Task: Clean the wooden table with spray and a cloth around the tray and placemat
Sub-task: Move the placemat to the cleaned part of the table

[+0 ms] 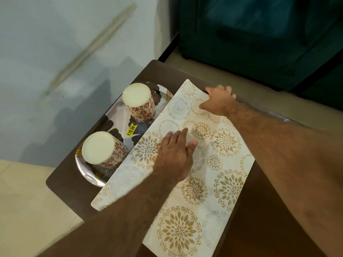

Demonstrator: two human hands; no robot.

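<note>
A cream placemat [213,186] with gold and grey flower rings lies diagonally across the dark wooden table [63,179]. My left hand [175,154] presses flat on the placemat's middle, fingers straight. My right hand [219,102] rests at the placemat's far edge near the table's far side, its fingertips hidden over the edge. Left of the placemat sits an oval patterned tray [118,125] carrying two upside-down cups [139,102] [102,149] with red flower prints. The placemat overlaps the tray's right rim. No spray bottle or cloth is in view.
A pale wall [65,52] runs along the table's left side. A dark teal sofa [259,38] stands beyond the far edge, across a strip of light floor [232,78]. Light floor tiles [24,201] show at lower left. A yellow price sticker [131,129] is on the tray.
</note>
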